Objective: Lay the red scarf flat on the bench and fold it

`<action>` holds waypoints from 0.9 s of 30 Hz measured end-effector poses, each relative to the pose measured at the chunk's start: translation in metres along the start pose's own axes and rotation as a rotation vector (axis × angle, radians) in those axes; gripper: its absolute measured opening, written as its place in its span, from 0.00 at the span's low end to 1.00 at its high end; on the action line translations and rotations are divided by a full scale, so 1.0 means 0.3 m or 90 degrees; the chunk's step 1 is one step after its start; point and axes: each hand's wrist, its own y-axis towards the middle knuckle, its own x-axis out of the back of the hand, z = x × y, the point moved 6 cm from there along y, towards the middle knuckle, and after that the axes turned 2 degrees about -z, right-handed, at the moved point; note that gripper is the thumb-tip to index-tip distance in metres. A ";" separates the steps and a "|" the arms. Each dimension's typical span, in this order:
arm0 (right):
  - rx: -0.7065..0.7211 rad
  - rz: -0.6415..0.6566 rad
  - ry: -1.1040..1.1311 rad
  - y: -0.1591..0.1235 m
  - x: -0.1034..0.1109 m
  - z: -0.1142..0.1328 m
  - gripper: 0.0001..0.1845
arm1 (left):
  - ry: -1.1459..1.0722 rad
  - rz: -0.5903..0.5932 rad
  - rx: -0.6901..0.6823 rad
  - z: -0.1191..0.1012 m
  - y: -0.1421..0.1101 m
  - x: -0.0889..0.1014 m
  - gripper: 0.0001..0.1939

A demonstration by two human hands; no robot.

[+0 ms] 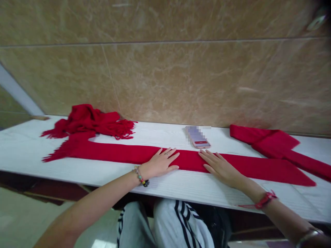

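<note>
A long red scarf (116, 152) lies stretched flat along the white table (23, 151), its fringed end at the left. My left hand (160, 162) rests flat on the scarf's middle, fingers stretched out, with a beaded bracelet on the wrist. My right hand (219, 166) lies flat on the same scarf just to the right, fingers spread, a red band on its wrist. The two hands are a short gap apart. Neither hand grips anything.
A second red scarf (90, 120) lies bunched at the back left, fringe spilling out. The scarf's right end (271, 141) folds back toward the wall. A pink phone (198, 137) lies beyond my hands. A marbled wall stands close behind the table.
</note>
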 end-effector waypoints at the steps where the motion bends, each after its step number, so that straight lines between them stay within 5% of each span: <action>1: 0.002 -0.002 -0.003 0.001 -0.011 -0.001 0.28 | 0.014 -0.003 0.024 0.032 -0.048 0.001 0.29; 9: 0.034 0.011 -0.011 -0.033 -0.052 -0.066 0.29 | 0.058 0.059 0.334 0.245 -0.400 0.018 0.30; 13: 0.056 0.000 0.017 0.032 -0.020 0.008 0.29 | 0.084 0.078 0.443 0.320 -0.471 0.056 0.29; 18: 0.186 -0.041 0.078 0.272 0.055 0.345 0.28 | 0.203 -0.110 0.354 0.330 -0.362 0.117 0.26; 21: 0.231 -0.008 0.082 0.388 0.017 0.494 0.29 | 0.155 -0.106 0.225 0.321 -0.285 0.073 0.25; 27: 0.234 0.046 0.081 0.402 -0.093 0.503 0.30 | 0.075 -0.052 0.164 0.383 -0.326 0.014 0.25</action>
